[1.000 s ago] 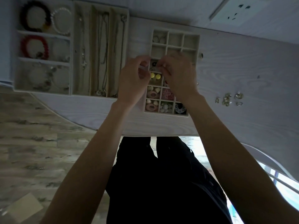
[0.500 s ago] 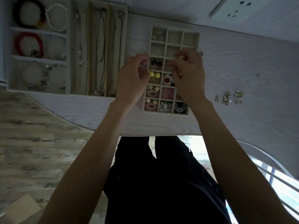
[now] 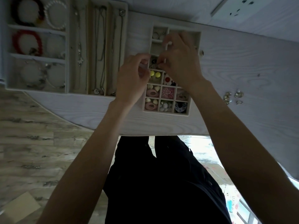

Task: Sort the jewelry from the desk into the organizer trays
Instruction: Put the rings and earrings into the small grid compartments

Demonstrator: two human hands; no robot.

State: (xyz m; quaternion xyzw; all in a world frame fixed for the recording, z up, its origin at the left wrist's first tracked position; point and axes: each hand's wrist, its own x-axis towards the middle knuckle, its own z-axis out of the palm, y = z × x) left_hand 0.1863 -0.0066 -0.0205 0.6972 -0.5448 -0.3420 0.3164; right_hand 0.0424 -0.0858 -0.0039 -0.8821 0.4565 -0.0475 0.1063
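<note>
The small grid organizer tray [image 3: 187, 113] lies on the white desk, its near compartments filled with coloured earrings [image 3: 155, 74]. My right hand [image 3: 181, 62] hovers over the tray's middle. Its thumb and fingertips pinch a small earring [image 3: 159, 66] at the compartment that holds dark pieces. My left hand [image 3: 131, 78] is at the tray's left wall, fingers curled round a small pale piece [image 3: 142, 67] that I cannot make out. Several loose silver earrings [image 3: 233, 97] lie on the desk to the right. One small stud [image 3: 201, 53] sits just past the tray's right wall.
A large organizer tray [image 3: 68, 46] at the left holds bracelets [image 3: 27, 41] and necklaces [image 3: 100, 46]. A white power strip [image 3: 239, 7] lies at the back right. The desk's near edge [image 3: 145, 131] runs just in front of my legs.
My right hand has come back from the tray's upper middle toward the dark-earring compartment, close to my left hand. The left hand has barely moved.
</note>
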